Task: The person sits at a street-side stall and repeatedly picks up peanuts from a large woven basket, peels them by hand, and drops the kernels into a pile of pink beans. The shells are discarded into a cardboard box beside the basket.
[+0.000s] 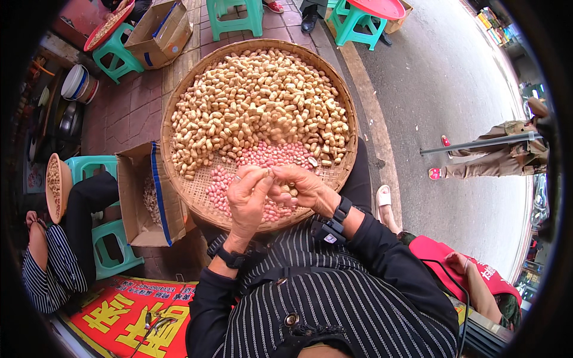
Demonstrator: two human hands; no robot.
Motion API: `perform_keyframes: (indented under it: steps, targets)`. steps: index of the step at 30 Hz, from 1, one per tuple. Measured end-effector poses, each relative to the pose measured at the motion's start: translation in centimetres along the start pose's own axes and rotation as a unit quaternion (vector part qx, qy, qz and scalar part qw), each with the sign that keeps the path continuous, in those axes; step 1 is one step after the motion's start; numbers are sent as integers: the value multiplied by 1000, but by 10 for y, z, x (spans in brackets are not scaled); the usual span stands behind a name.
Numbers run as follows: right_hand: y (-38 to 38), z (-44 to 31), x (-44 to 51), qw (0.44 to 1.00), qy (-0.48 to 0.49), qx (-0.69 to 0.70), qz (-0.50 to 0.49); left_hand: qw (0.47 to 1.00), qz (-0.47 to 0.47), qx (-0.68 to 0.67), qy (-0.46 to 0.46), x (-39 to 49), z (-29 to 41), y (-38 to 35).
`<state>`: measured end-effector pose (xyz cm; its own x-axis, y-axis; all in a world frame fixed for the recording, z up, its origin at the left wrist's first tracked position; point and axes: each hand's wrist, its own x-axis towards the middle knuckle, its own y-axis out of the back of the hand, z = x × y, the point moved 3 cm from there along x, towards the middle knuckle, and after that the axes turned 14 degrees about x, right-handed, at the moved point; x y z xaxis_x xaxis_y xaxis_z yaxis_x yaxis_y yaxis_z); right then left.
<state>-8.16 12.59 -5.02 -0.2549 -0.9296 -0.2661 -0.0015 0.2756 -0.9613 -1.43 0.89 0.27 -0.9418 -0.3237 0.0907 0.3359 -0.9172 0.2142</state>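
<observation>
A round woven bamboo tray rests on my lap. Peanuts in their shells are heaped over its far part, and shelled pink peanut kernels lie in its near part. Above the kernels, my left hand and my right hand meet at the fingertips, pinching something small, too hidden to name. Several unshelled peanuts sit in the curled fingers of my right hand.
To the left stands a cardboard box holding peanut shells, beside green plastic stools and a seated person with a bowl of peanuts. Another person in a red apron sits at right. Beyond the tray are another box and stools.
</observation>
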Motion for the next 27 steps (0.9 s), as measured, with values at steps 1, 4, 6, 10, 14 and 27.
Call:
perform_keyframes:
  steps: [1, 4, 6, 10, 14, 27]
  targets:
    - [-2, -2, -1, 1000, 9, -9, 8, 999, 9, -44, 14, 1, -1, 1]
    - [-7, -14, -1, 995, 25, -91, 13, 995, 15, -88, 37, 4, -8, 5]
    - [-5, -21, -4, 990, 50, -126, 45, 994, 6, -108, 34, 5, -12, 13]
    - [10, -42, -12, 884, 61, -407, 221, 995, 44, 75, 44, 11, -18, 35]
    - [17, -33, -12, 982, 35, -118, 145, 984, 24, 170, -49, 10, -11, 29]
    - [-66, -12, 12, 727, 440, -517, 96, 786, 3, -577, 222, 33, -32, -22]
